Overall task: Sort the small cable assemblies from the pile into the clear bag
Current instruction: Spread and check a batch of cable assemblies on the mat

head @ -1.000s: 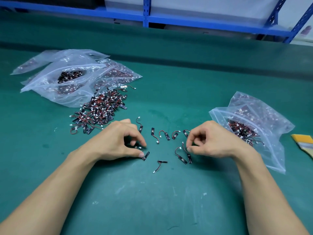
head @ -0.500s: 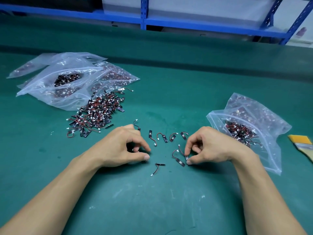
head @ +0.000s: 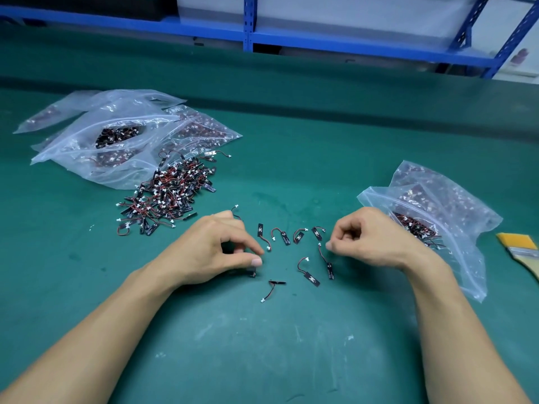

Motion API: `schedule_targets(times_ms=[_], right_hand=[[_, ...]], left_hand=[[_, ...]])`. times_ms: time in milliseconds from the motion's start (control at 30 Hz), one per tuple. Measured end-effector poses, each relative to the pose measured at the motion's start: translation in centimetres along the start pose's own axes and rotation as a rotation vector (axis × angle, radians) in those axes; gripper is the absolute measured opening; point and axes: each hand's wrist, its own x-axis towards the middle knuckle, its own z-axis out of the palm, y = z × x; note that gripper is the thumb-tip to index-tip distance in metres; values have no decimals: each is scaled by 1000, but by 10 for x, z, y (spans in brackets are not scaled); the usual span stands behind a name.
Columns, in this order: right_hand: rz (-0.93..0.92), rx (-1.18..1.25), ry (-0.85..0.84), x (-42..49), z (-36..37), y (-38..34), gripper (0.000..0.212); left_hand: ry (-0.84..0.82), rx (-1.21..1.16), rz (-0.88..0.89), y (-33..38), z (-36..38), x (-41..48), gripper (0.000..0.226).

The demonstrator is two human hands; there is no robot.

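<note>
**A:** Where are the cable assemblies right now?

**B:** A few loose assemblies (head: 286,238) lie scattered on the green mat (head: 262,360) between the hands. The main pile (head: 166,196) is further left, against the other bags (head: 116,135). The clear bag (head: 463,252) lies open just beyond the right wrist and is already partly filled.

**A:** And the hands?

**B:** The left hand (head: 215,252) has its thumb and forefinger curled together, pinching a black tab (head: 252,273) that pokes out below the thumb. The right hand (head: 370,234) is curled too. Its thumb tip is right beside the white plug of one cable (head: 324,258), but I cannot tell whether it actually grips the cable or holds anything inside the fist.

**A:** So which step is this?

**B:** I'd say gathering: picking singles off the mat before a drop into the bag.

**A:** What does the next move need?

**B:** Probably a firm pinch on each tiny piece, then a short carry right into the bag's mouth, steering clear of the brush (head: 522,252) beside it.
</note>
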Motion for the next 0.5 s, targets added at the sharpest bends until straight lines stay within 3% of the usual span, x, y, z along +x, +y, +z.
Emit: schedule_targets(times_ms=[133,233,500], right_hand=[[0,-3,229,10,4,3,28],[15,-6,328,17,9,6,19],[43,-7,287,24,19,9,18]], left_hand=[[202,72,-98,-7,-4,0,13],[282,105,-186,-13,-6,0,12],[252,111,-253,-20,-7,1,34]])
